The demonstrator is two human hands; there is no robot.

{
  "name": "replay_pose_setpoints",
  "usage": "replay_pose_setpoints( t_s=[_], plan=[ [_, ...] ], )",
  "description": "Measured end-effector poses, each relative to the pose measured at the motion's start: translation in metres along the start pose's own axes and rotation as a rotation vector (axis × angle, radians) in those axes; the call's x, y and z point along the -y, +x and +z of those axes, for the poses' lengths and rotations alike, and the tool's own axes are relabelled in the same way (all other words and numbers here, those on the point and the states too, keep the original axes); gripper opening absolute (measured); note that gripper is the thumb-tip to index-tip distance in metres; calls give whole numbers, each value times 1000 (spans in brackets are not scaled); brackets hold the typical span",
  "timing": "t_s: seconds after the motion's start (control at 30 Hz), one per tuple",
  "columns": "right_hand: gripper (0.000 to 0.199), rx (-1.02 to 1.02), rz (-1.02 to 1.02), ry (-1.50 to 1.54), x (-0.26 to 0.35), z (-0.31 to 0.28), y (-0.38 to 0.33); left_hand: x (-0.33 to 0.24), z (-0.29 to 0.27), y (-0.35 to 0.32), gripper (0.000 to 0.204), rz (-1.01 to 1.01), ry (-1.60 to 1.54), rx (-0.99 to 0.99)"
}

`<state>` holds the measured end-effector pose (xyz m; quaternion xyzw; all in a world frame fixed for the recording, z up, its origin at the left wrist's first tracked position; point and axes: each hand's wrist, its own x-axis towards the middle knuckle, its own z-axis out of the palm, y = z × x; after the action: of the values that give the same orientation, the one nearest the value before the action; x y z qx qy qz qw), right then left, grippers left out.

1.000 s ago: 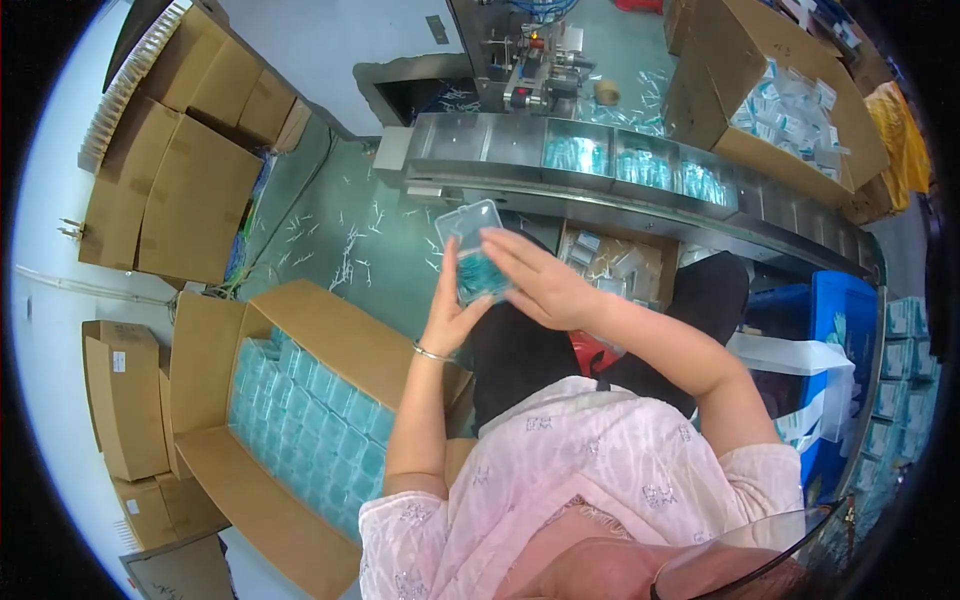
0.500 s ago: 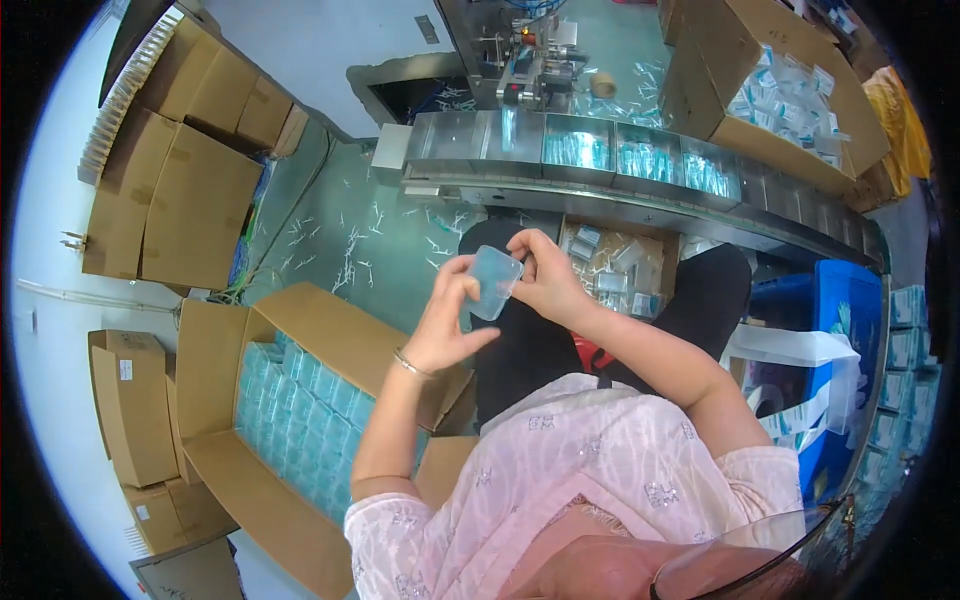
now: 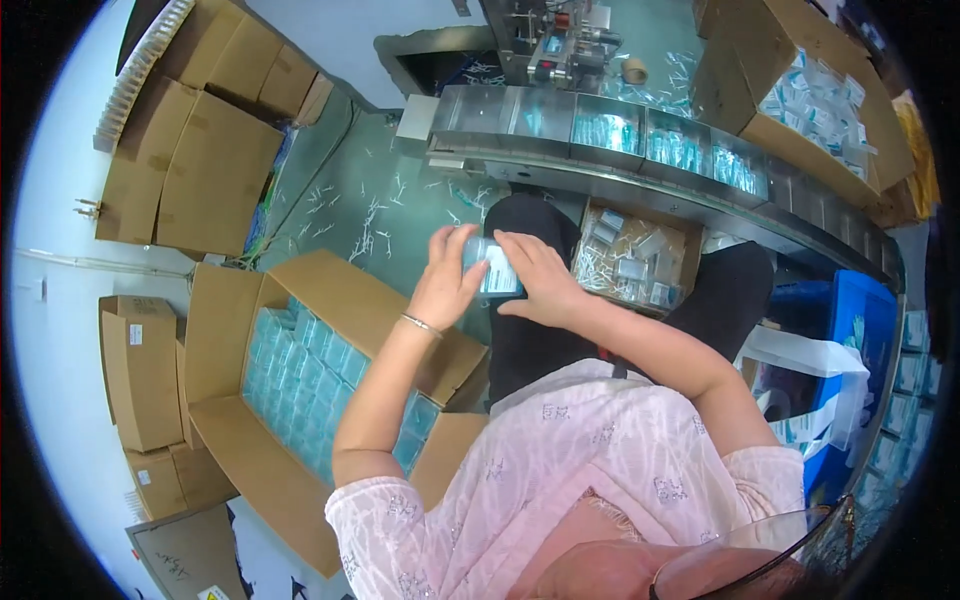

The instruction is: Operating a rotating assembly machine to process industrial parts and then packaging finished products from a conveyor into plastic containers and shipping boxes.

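In front of my body I hold a small clear plastic box (image 3: 500, 272) with a white label on its face. My left hand (image 3: 445, 280) is closed on its left side, fingers along the upper edge and thumb against the face. My right hand (image 3: 545, 278) grips the right side, its fingers lying across the top corner. The box is just above my dark-trousered knee. Whether its lid is closed I cannot make out.
An open carton (image 3: 270, 455) packed with teal-tinted clear boxes stands at my left. Ahead runs a metal conveyor (image 3: 620, 175) with filled compartments. A shallow carton (image 3: 640, 255) of white picks and boxes lies between my knees. A blue bin (image 3: 865, 350) stands right; picks litter the floor.
The clear box has turned over in my hands, so its white label now shows. My right hand has spread from a pinch to a grip on its side. The view has shifted slightly.
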<state>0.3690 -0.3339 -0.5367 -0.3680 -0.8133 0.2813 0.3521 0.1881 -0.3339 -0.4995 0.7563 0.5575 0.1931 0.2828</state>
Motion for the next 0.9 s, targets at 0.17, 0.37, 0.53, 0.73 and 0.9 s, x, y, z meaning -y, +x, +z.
replay_pose_setpoints(
  t_s=[0.17,0.37,0.53,0.73,0.9],
  plan=[
    [82,6,3,-208,7,16,10,22,4,-4,50,-60,-131,-51],
    [74,127,-143,-66,-5,6,11,74,-9,-29,57,-199,-637,-52],
    [58,-146,319,-233,-86,-52,-62,181,-124,-113,60,-521,-39,-1207],
    [53,-99,547,-376,-155,-98,-141,297,-178,-155,62,-574,785,-731],
    [43,16,628,-415,-139,-68,-84,393,-180,-201,67,-801,346,-225]
  ],
)
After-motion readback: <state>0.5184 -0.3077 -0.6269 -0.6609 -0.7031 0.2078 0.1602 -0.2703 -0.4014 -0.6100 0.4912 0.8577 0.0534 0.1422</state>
